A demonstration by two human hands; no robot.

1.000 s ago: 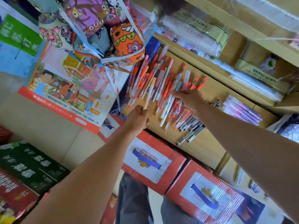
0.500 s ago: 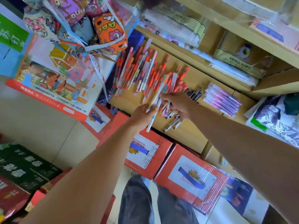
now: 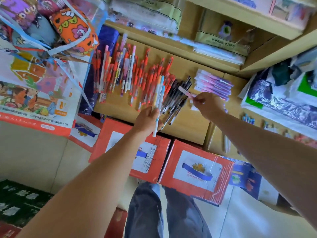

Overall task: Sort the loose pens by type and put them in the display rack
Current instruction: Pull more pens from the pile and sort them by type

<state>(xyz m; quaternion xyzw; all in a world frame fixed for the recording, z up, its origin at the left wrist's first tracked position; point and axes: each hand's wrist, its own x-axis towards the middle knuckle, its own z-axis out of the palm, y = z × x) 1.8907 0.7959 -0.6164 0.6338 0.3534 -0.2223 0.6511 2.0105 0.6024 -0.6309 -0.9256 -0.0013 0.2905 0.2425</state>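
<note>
Mid-frame, the left hand (image 3: 147,120) grips a few pastel pens (image 3: 159,93). The right hand (image 3: 208,104) pinches a pink pen (image 3: 185,91) over the black pens (image 3: 175,100).

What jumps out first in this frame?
The fan of red pens spread across the wooden shelf at centre grabs the eye first. In front of it the left hand grips a few pastel pens, while the right hand pinches a pink pen by the black pens. Red boxes sit on the floor below the shelf.
</note>
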